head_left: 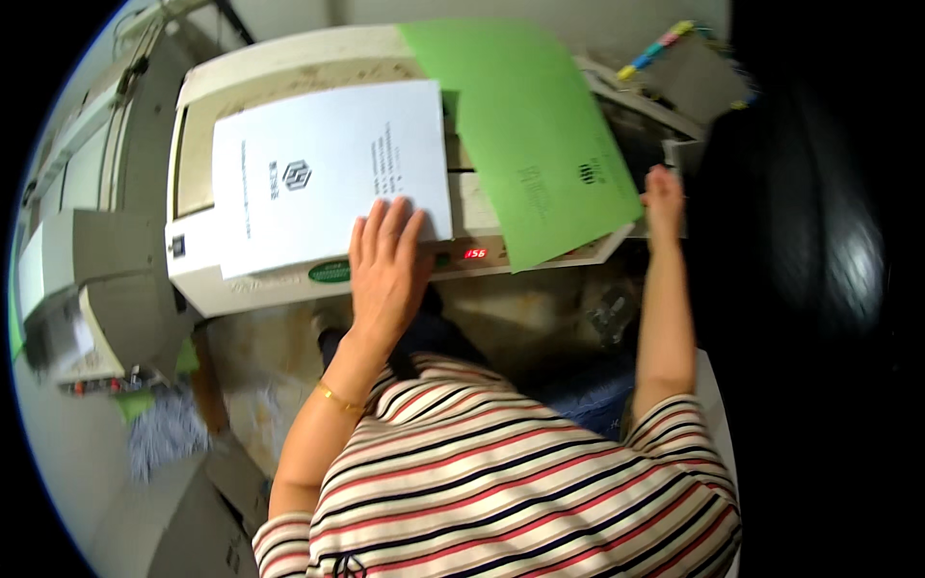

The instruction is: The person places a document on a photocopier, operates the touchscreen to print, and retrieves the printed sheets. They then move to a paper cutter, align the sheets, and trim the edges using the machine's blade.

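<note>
A stack of white printed sheets point(328, 173) lies on top of a long cream-coloured machine point(207, 255). Fingers outstretched, my left hand point(385, 255) rests flat on the near right part of the white stack. To the right of it, a large green printed sheet point(535, 144) drapes over the machine, its near edge hanging past the front. My right hand point(664, 202) is closed at the green sheet's near right corner and appears to pinch it. The fingertips there are partly hidden.
On the machine's front glows a small red display point(475, 254), near a green oval label point(330, 272). A striped coloured pen-like stick point(657, 50) lies at the far right. Another grey machine point(101, 323) stands at left, above a pile of paper strips point(169, 433). A glossy black surface point(800, 231) fills the right.
</note>
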The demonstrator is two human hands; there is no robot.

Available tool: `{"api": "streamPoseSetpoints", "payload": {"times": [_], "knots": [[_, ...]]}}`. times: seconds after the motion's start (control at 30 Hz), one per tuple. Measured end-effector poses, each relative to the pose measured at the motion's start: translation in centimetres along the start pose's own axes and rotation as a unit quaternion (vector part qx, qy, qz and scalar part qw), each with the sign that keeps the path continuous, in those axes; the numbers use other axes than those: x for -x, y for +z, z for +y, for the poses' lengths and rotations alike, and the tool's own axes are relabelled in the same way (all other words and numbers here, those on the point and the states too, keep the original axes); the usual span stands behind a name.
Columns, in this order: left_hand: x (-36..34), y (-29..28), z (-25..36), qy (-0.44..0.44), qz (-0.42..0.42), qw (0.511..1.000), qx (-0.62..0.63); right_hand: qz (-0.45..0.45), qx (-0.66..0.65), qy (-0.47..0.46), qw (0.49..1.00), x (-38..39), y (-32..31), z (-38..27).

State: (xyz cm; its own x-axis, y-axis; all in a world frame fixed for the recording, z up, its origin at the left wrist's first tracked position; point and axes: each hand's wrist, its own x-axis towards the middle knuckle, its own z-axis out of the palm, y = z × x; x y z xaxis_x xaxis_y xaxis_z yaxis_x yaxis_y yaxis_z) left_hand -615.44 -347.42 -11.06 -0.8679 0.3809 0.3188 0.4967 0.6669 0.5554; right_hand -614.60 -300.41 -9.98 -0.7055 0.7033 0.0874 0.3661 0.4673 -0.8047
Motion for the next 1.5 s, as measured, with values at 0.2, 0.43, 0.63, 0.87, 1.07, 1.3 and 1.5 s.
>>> {"api": "streamPoseSetpoints", "payload": {"times": [0.2,0.43,0.63,0.87,1.07,1.3,1.5], "knots": [[-1.3,3.4,2.8,-0.097,0.024,0.987,-0.126,-0.032,0.004,0.023,0.999,-17.0,1.5,1.8],[-2.5,4.3,3.9,-0.108,0.057,0.977,-0.173,-0.051,0.005,0.096,0.994,-24.2,4.6,1.5],[-2.8,4.2,4.5,-0.123,0.032,0.977,-0.168,-0.087,-0.016,0.158,0.983,-27.7,5.3,3.4],[-3.3,4.2,4.2,-0.118,0.013,0.983,-0.140,0.002,-0.020,0.176,0.984,-28.9,5.6,3.6],[-3.4,3.7,3.9,-0.107,-0.013,0.985,-0.131,0.108,-0.153,0.232,0.955,-28.6,5.8,2.0],[-3.3,2.1,2.4,-0.055,-0.066,0.987,-0.137,0.154,-0.449,0.181,0.861,-20.4,1.9,1.7],[-4.3,-0.2,-0.4,0.061,-0.099,0.984,-0.137,-0.052,-0.610,0.097,0.785,4.3,-1.8,-1.0]]}}
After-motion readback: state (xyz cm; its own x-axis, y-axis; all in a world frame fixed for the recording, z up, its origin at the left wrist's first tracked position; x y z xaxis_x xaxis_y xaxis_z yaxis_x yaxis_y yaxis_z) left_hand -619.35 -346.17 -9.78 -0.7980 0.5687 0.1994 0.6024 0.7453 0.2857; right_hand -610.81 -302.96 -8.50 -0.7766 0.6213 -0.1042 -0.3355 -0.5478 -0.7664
